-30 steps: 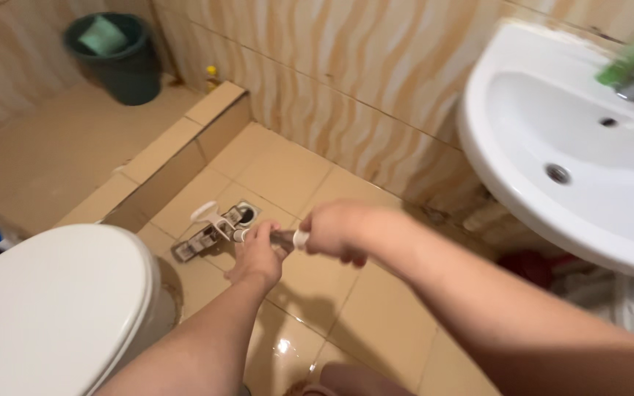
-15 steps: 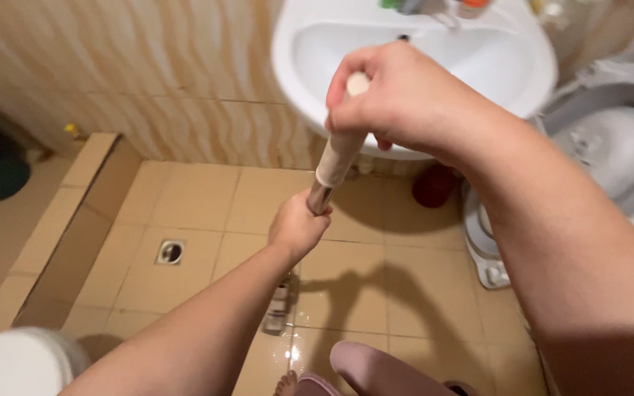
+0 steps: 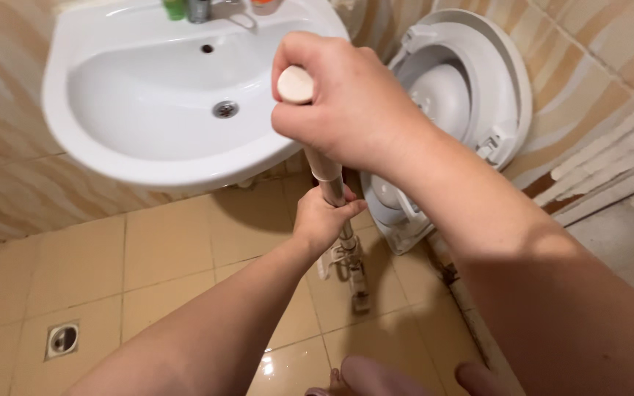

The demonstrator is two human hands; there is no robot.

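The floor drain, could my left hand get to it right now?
Probably not: the left hand grips the mop pole, and the drain lies apart on bare tile.

Small tiled bathroom, seen from above. Floor (image 3: 170, 242) of square beige tiles, glossy, with a bright glare spot near the bottom edge. Square metal drain (image 3: 62, 339) set in the floor at lower left. Wall (image 3: 1, 154) tiled in cream with wavy orange-brown streaks. White basin (image 3: 97, 158) fixed to that wall, round drain hole in its bowl, tap (image 3: 203, 10) and small bottles at its back rim. To the right of the basin, a white toilet seat (image 3: 508, 81) and lid lean upright against the wall. Grey patch of floor at far right. Light is warm and even; soft shadow under the basin.
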